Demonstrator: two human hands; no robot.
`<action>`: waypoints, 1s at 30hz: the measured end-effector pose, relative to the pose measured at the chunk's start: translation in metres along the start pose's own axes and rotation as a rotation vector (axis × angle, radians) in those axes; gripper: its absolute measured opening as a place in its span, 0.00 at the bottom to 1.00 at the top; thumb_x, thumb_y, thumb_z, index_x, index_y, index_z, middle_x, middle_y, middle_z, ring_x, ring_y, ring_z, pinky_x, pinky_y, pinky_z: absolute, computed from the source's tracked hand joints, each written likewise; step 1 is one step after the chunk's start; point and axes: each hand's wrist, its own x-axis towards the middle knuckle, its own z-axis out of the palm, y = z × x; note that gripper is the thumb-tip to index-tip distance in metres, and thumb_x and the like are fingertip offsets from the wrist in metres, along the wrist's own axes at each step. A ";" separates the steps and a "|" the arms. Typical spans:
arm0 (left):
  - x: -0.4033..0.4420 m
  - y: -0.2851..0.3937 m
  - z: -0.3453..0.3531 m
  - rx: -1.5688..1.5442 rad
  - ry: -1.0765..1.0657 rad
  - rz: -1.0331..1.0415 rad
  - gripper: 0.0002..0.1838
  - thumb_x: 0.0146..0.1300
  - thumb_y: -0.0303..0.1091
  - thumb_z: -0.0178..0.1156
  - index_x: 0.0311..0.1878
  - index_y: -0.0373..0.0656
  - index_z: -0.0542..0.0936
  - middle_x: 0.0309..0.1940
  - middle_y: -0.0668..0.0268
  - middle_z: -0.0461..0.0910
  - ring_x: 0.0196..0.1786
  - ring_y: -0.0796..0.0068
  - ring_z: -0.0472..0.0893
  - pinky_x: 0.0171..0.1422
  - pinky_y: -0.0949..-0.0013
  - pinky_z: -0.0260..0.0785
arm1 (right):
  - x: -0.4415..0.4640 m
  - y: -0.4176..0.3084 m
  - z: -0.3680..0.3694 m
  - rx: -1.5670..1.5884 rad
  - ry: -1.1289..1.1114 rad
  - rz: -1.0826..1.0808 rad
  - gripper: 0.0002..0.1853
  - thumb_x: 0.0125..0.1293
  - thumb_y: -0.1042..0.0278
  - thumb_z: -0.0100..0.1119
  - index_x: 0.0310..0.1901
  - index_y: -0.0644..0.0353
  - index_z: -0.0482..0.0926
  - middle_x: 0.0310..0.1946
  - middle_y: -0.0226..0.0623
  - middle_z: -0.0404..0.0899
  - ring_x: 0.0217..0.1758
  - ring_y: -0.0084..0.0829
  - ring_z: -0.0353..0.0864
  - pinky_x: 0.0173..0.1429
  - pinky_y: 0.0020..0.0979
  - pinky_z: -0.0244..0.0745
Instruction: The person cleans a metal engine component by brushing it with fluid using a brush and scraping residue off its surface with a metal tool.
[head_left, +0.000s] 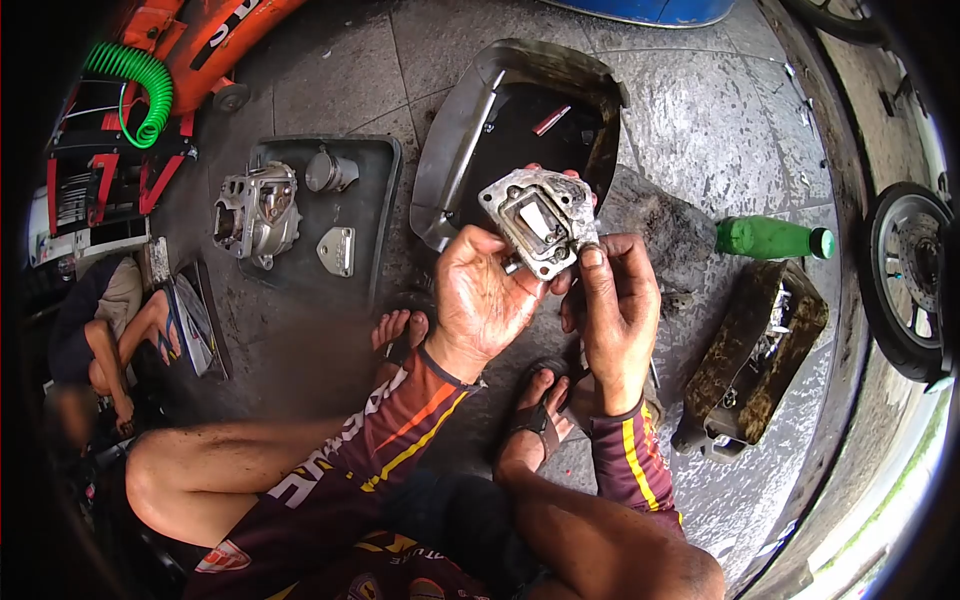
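In the middle of the head view a grey metal engine casting (541,222) is held up, with bolt holes at its corners and a rectangular opening in its face. My left hand (485,300) is closed around its lower left side, the palm turned up and some fingers hidden behind it. My right hand (618,315) grips the lower right corner, thumb pressed near the edge. Beneath and beyond the casting lies a dark plastic tub (450,150) holding a small red-and-silver item (551,121).
A black tray (385,215) at left carries an engine block (262,212), a piston (332,171) and a metal plate (337,251). To the right are a green bottle (770,238), a grimy container (735,350) and a wheel (912,280). Another person (110,310) crouches far left.
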 end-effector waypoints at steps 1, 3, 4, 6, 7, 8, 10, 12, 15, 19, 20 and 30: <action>0.000 0.001 0.003 0.002 0.001 0.001 0.29 0.74 0.38 0.44 0.76 0.41 0.59 0.78 0.48 0.55 0.79 0.41 0.53 0.79 0.43 0.59 | 0.000 -0.001 -0.001 -0.084 -0.022 -0.019 0.06 0.75 0.71 0.55 0.38 0.62 0.74 0.23 0.31 0.80 0.19 0.15 0.73 0.22 0.21 0.66; 0.000 0.004 0.011 -0.142 0.037 -0.033 0.29 0.75 0.54 0.44 0.69 0.45 0.69 0.72 0.47 0.65 0.69 0.41 0.71 0.61 0.42 0.76 | -0.001 -0.003 -0.001 -0.150 -0.047 0.020 0.06 0.75 0.71 0.56 0.38 0.63 0.74 0.23 0.32 0.81 0.21 0.17 0.76 0.24 0.22 0.69; 0.000 0.003 0.011 -0.141 0.039 -0.032 0.29 0.75 0.54 0.44 0.69 0.45 0.69 0.72 0.47 0.65 0.69 0.41 0.71 0.61 0.42 0.76 | -0.003 -0.001 -0.001 -0.149 -0.048 0.022 0.06 0.75 0.71 0.56 0.38 0.63 0.74 0.23 0.32 0.81 0.21 0.17 0.76 0.24 0.22 0.69; 0.000 0.000 0.011 -0.068 0.159 0.113 0.32 0.74 0.65 0.41 0.63 0.49 0.73 0.68 0.44 0.69 0.68 0.38 0.71 0.60 0.38 0.77 | -0.007 0.003 0.000 -0.259 -0.124 -0.079 0.05 0.74 0.72 0.56 0.38 0.63 0.75 0.23 0.32 0.81 0.24 0.20 0.80 0.29 0.25 0.73; 0.002 0.001 0.011 -0.028 0.131 0.156 0.34 0.72 0.70 0.39 0.60 0.50 0.74 0.63 0.44 0.74 0.65 0.39 0.75 0.58 0.39 0.78 | -0.010 -0.006 0.001 -0.362 -0.154 -0.100 0.05 0.73 0.72 0.58 0.39 0.63 0.76 0.23 0.36 0.82 0.26 0.27 0.84 0.32 0.28 0.75; 0.002 0.005 0.008 -0.029 0.136 0.157 0.34 0.72 0.70 0.39 0.60 0.50 0.74 0.63 0.44 0.74 0.65 0.39 0.75 0.58 0.39 0.78 | -0.011 -0.005 0.000 -0.362 -0.156 -0.095 0.05 0.73 0.72 0.58 0.39 0.63 0.76 0.23 0.36 0.82 0.26 0.27 0.84 0.32 0.28 0.75; 0.004 0.016 0.005 0.097 0.066 0.153 0.34 0.72 0.70 0.39 0.58 0.51 0.78 0.64 0.44 0.73 0.67 0.34 0.71 0.61 0.35 0.75 | -0.011 -0.003 -0.003 -0.548 -0.126 -0.177 0.04 0.72 0.72 0.59 0.40 0.62 0.76 0.24 0.39 0.82 0.26 0.33 0.86 0.32 0.30 0.76; 0.003 0.016 0.007 0.146 0.134 0.193 0.31 0.74 0.67 0.39 0.56 0.50 0.77 0.61 0.43 0.75 0.64 0.35 0.75 0.57 0.37 0.78 | -0.011 -0.004 -0.003 -0.555 -0.116 -0.175 0.04 0.72 0.71 0.59 0.40 0.62 0.76 0.25 0.41 0.82 0.28 0.37 0.87 0.33 0.31 0.76; 0.002 0.017 0.011 0.300 0.166 0.260 0.24 0.76 0.57 0.41 0.55 0.48 0.74 0.58 0.41 0.76 0.60 0.36 0.78 0.51 0.41 0.82 | -0.018 -0.007 0.000 -0.544 -0.204 -0.138 0.05 0.73 0.70 0.58 0.39 0.62 0.76 0.23 0.40 0.81 0.26 0.38 0.86 0.31 0.34 0.75; -0.001 0.017 0.011 0.323 0.167 0.261 0.23 0.76 0.56 0.41 0.55 0.47 0.73 0.58 0.41 0.76 0.60 0.36 0.78 0.51 0.40 0.82 | -0.018 0.004 -0.001 -0.498 -0.216 -0.153 0.05 0.71 0.70 0.60 0.40 0.62 0.77 0.26 0.42 0.80 0.27 0.43 0.85 0.32 0.36 0.75; 0.000 0.017 0.010 0.308 0.168 0.260 0.23 0.75 0.56 0.41 0.55 0.47 0.73 0.58 0.41 0.76 0.60 0.35 0.77 0.51 0.40 0.82 | -0.020 0.004 -0.002 -0.499 -0.211 -0.154 0.05 0.71 0.70 0.60 0.40 0.62 0.77 0.26 0.42 0.80 0.27 0.43 0.85 0.32 0.36 0.75; 0.002 0.014 0.016 0.280 0.124 0.238 0.22 0.74 0.55 0.43 0.55 0.47 0.73 0.59 0.42 0.75 0.60 0.34 0.77 0.52 0.40 0.81 | -0.013 -0.004 -0.003 -0.500 -0.165 -0.221 0.05 0.72 0.72 0.59 0.41 0.64 0.77 0.27 0.40 0.81 0.26 0.29 0.83 0.33 0.30 0.75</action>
